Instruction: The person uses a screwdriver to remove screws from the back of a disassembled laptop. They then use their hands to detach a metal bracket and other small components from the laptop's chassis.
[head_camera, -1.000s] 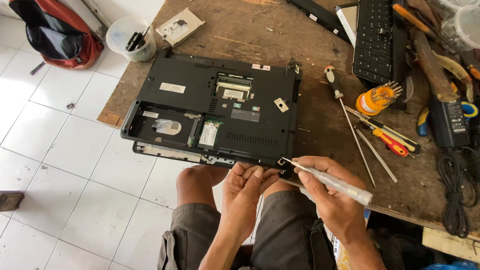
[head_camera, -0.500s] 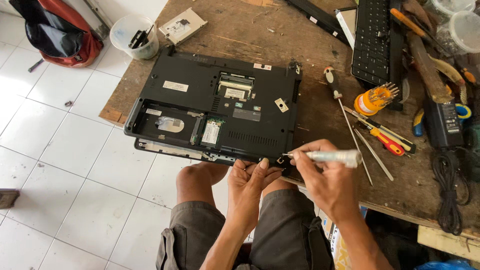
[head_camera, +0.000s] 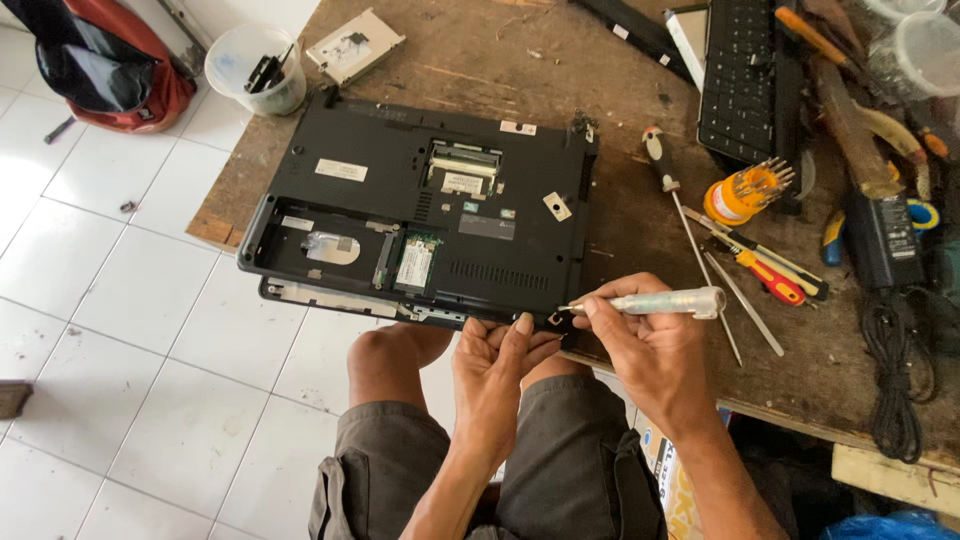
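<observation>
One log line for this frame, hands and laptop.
left hand: gripping laptop front edge | right hand: holds screwdriver, tip at front corner | laptop: upside down

Laptop (head_camera: 430, 215): black, upside down, bays uncovered, frame centre-left, near edge overhanging bench. Screwdriver (head_camera: 665, 301): clear handle, lying near-horizontal, tip at laptop's lower-right corner, frame centre-right.
</observation>
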